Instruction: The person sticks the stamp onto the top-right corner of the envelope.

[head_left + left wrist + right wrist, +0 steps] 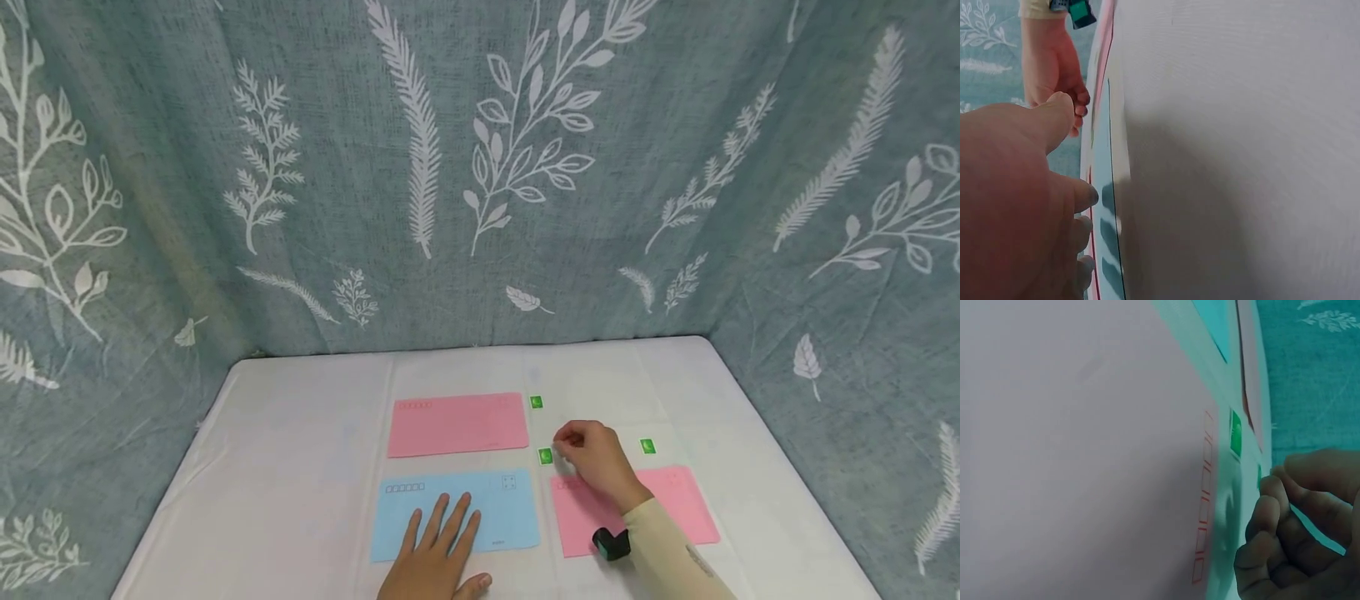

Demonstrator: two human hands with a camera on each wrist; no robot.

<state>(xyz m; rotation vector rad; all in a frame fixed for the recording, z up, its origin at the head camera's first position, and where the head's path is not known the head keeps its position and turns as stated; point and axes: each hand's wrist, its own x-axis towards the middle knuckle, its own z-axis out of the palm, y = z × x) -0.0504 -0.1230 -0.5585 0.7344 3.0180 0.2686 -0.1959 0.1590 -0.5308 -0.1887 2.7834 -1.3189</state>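
Observation:
My left hand [437, 546] lies over the blue envelope [513, 521] in the head view, its fingers spread and straight. That envelope has a row of postcode boxes at upper left and a marked square at upper right. My right hand [595, 454] reaches across the right pink envelope [678, 508], fingers curled and thumb against the index fingertip, with nothing showing between them. Just left of those fingertips lies a small green stamp [545, 456]. In the right wrist view, the curled fingers [1261, 515] are beside the pink envelope's red boxes, with a green stamp [1235, 434] beyond.
Behind the blue envelope lies another pink envelope [457, 425]. One green stamp [536, 402] is by its right end, and another stamp [648, 447] lies right of my right hand. A white-covered table [300, 467] carries everything. A leaf-patterned grey-green curtain [337, 167] surrounds its back and sides.

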